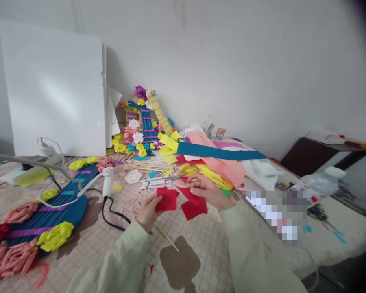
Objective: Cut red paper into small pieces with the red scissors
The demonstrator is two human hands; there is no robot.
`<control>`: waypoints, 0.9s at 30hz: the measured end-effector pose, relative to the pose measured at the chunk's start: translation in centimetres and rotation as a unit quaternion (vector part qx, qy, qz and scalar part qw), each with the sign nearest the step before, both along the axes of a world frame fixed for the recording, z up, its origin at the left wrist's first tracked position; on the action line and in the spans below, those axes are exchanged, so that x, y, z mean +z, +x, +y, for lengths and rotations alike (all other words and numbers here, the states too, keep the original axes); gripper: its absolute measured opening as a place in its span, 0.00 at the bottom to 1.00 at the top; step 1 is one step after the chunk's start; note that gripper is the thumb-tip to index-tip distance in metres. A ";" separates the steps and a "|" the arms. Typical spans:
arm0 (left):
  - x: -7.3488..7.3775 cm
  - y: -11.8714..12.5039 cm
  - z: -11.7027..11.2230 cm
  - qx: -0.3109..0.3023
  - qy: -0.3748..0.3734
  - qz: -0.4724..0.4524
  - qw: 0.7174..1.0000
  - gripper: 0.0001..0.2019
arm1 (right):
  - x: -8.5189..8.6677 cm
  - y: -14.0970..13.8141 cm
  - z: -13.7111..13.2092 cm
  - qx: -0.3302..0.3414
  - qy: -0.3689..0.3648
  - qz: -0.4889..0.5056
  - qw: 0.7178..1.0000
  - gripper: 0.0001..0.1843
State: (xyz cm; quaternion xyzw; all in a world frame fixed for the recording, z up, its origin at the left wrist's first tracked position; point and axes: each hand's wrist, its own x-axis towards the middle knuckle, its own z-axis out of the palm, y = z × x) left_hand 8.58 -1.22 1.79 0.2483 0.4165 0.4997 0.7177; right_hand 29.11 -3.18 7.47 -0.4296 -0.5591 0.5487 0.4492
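Observation:
My left hand (pixel 146 212) pinches a small red paper square (pixel 167 199) by its left edge, fingers closed on it. My right hand (pixel 208 191) is closed on another red paper piece (pixel 194 204), which hangs below the fingers. Both hands hover just above the patterned tablecloth (pixel 201 240), near its middle. Yellow-handled scissors (pixel 188 169) lie just beyond my right hand, and several pens (pixel 157 182) lie beyond the left one.
A glue gun (pixel 107 182) with a black cord stands to the left. A blue paper guitar with flowers (pixel 42 219) lies at the left, another (pixel 146 122) leans on the wall. Coloured paper sheets (pixel 219 156) pile behind. A white board (pixel 55 93) stands at back left.

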 end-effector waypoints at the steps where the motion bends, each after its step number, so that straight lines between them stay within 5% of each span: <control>1: 0.0 0.0 -0.1 0.000 -0.002 -0.002 1.000 0.03 | 0.2 -0.7 0.5 0.031 -0.012 0.006 0.999 0.17; 7: -0.1 0.0 -0.1 -0.014 -0.004 -0.043 0.999 0.04 | -1.3 -2.9 2.5 0.074 -0.041 -0.007 0.996 0.14; 15: 0.7 0.7 -0.6 -0.022 -0.058 -0.029 0.998 0.10 | -3.5 -3.7 1.5 -0.087 0.111 -0.147 0.979 0.05; 19: 0.4 0.8 -0.8 -0.028 -0.020 -0.006 0.999 0.10 | -4.2 -4.2 1.0 -0.131 0.146 -0.179 0.964 0.05; 27: 0.1 0.5 -0.7 -0.030 0.011 -0.010 0.999 0.10 | -4.9 -3.6 1.1 -0.127 0.040 -0.178 0.975 0.22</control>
